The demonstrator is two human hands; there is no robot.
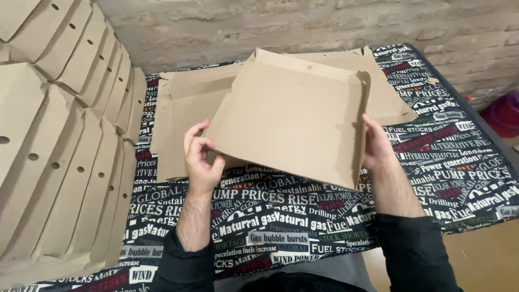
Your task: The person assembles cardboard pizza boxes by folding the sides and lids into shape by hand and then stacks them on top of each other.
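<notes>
Folded boxes (70,135) stacked left of held cardboard sheet (292,119); maybe flat blanks (184,108) underneath.

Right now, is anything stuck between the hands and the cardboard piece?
Nothing visible is. The left hand grips the lower left corner of the cardboard box blank, and the right hand grips its right edge, both touching it directly. More flat cardboard lies under it on the table.
</notes>
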